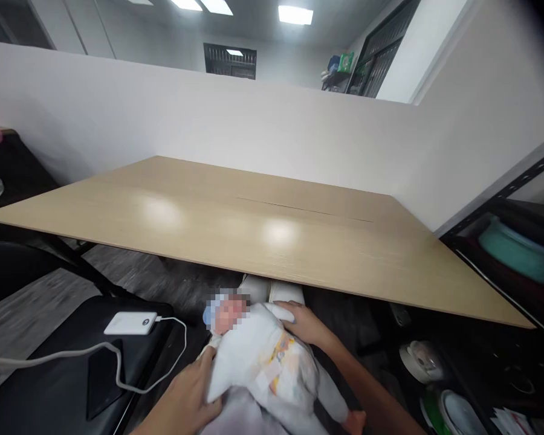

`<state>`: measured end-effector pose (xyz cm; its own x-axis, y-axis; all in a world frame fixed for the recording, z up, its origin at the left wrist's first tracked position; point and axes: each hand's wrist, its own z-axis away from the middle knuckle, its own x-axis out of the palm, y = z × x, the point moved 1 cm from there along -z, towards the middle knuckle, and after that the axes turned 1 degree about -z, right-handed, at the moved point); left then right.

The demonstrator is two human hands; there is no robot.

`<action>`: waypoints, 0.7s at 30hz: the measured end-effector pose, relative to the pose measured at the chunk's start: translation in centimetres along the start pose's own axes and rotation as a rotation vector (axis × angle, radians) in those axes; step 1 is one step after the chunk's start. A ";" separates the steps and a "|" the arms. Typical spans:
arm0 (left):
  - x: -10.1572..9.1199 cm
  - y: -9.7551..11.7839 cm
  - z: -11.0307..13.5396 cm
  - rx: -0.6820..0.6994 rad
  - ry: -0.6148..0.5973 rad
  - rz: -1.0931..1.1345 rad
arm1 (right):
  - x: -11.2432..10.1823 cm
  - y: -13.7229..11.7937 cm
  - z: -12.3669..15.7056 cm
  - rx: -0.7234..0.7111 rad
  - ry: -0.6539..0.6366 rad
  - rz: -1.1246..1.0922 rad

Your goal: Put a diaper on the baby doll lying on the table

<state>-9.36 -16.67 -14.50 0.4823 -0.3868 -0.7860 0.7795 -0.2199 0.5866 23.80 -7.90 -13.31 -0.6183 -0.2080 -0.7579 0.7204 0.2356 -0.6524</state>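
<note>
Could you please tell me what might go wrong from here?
The white-clad figure might slip if the left hand and right hand, placed on either side of it, loosened. Lifted forward, its head might bump the table edge. The white cable loops near the left forearm, so moving that arm might snag it and drag the power bank off the black seat.

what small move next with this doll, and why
Perhaps slide the right hand down toward the patterned diaper, with the left hand staying put: both hands are at the sides of the doll, and the diaper's printed front has no hand on it.
</note>
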 end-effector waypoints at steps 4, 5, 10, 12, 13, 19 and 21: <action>-0.6 -0.3 -0.6 -0.031 0.012 -0.226 | 1.3 1.9 1.8 0.062 -0.023 -0.132; -1.4 0.4 -0.8 -0.025 0.063 -0.258 | 1.0 1.7 2.6 0.076 -0.005 -0.185; -4.9 6.1 -4.2 0.286 0.123 -0.018 | -0.2 -1.4 5.3 0.144 0.020 -0.314; -4.4 7.8 -6.0 0.445 -0.006 0.130 | -0.1 -2.6 5.4 0.126 0.044 -0.289; -3.8 8.3 -6.8 0.506 -0.072 0.173 | 0.1 -2.9 5.3 0.113 0.059 -0.275; -0.6 8.5 -8.5 0.590 -0.159 0.257 | 1.5 -0.2 3.8 0.120 0.152 -0.230; -1.0 8.5 -8.1 0.569 -0.146 0.320 | 1.3 1.2 3.3 0.160 0.221 -0.167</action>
<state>0.00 -10.84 -10.29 0.5644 -0.6203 -0.5447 0.2548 -0.4968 0.8296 24.89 -10.99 -15.05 -0.7728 -0.0155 -0.6344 0.6327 0.0594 -0.7722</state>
